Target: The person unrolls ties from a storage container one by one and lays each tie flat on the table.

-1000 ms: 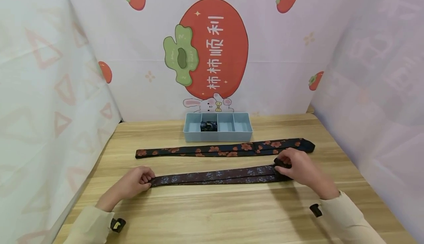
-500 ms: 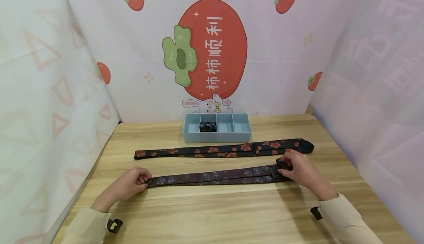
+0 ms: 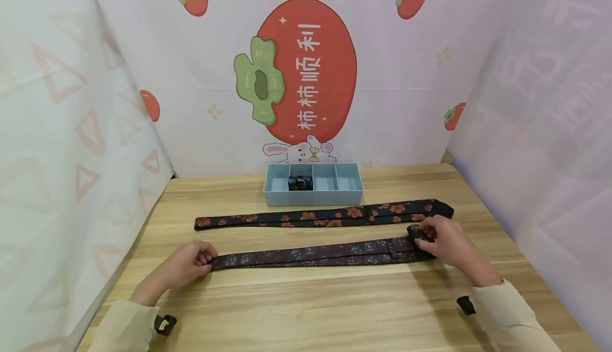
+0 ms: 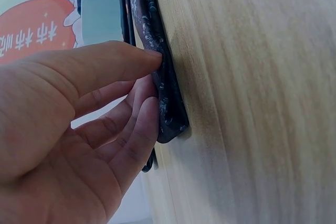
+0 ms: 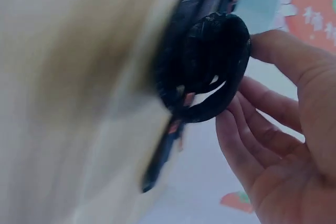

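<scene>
- Item under inspection: maroon tie [image 3: 306, 256] with pale blue flowers, lying lengthwise across the desk [image 3: 306, 309], on the person's side of the orange-flowered tie [image 3: 308, 216], seam side up
- Left hand [image 3: 193, 260]: thumb and fingers pinch the tie's left end, low against the desk
- Right hand [image 3: 447, 240]: thumb and fingers grip the coiled end [image 5: 202, 59] at the tie's right; the right wrist view shows slack turns with gaps between them
- Weight and stiffness, by judgement: light, soft cloth that bends freely and keeps little shape unaided
- Surface: slight sheen; assessed as smooth, so turns may slip sideways or spring loose if the pinch relaxes
- Fragility: low risk of breakage; creasing or twisting is the likelier fault
- Recommended hold: thumb and fingers across the outer turn of the coil, firm enough to close the gaps, with the far end held lightly for tension
- Point of caution: the small cross band [image 3: 392, 248] near the coil probably adds thickness and may cause an uneven turn
- Adjacent: blue tray [image 3: 313, 198] stands behind both ties, a dark rolled bundle [image 3: 300, 183] in its second compartment from the left
</scene>
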Demonstrator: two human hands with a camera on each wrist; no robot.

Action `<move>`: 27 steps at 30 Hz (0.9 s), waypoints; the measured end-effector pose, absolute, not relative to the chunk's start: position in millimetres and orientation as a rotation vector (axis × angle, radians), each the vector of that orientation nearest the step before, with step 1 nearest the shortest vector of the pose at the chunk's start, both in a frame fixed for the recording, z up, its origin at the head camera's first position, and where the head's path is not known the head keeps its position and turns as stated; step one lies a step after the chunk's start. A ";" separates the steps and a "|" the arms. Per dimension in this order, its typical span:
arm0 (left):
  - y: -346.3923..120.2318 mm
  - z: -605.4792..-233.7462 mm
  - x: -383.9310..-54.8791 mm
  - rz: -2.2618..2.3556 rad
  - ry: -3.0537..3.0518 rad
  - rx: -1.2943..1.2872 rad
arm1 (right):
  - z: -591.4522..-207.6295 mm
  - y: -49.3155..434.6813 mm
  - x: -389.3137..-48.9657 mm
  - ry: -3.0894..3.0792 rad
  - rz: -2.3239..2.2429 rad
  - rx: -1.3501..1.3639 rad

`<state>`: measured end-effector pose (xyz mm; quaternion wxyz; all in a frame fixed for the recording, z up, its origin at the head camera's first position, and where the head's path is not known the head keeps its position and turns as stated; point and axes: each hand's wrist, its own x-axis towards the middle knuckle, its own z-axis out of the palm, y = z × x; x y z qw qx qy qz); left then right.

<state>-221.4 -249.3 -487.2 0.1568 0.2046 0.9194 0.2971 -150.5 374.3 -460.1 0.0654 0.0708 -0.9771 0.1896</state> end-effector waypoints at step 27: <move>-275.7 -483.2 -223.4 0.832 2.675 0.566 | -468.3 406.7 -145.4 -2.973 0.522 0.181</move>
